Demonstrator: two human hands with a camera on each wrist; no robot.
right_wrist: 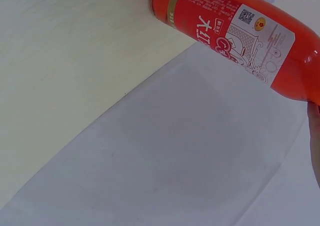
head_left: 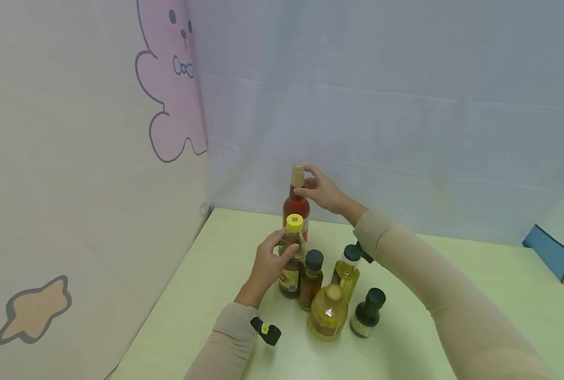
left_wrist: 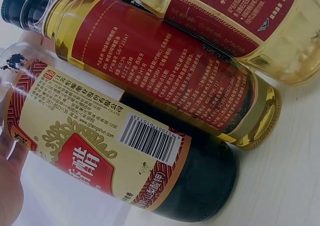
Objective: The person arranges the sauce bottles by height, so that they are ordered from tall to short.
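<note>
In the head view, my left hand (head_left: 269,262) holds a vinegar bottle (head_left: 289,278) with a yellow cap round its upper part. Dark liquid and a cream and red label show on that vinegar bottle (left_wrist: 107,141) in the left wrist view. Just behind it, my right hand (head_left: 328,192) grips the neck of a tall red vinegar bottle (head_left: 295,207) below its pale cap. The right wrist view shows the red bottle's label (right_wrist: 235,33). Whether its base touches the table cannot be told.
Beside the vinegar bottle stands a black-capped oil bottle (head_left: 311,285). Nearby are a yellow oil bottle (head_left: 346,274), a round yellow bottle (head_left: 328,314) and a small dark bottle (head_left: 366,315). A white cloth wall (head_left: 382,132) rises behind the table (head_left: 472,285); another wall (head_left: 96,211) stands left.
</note>
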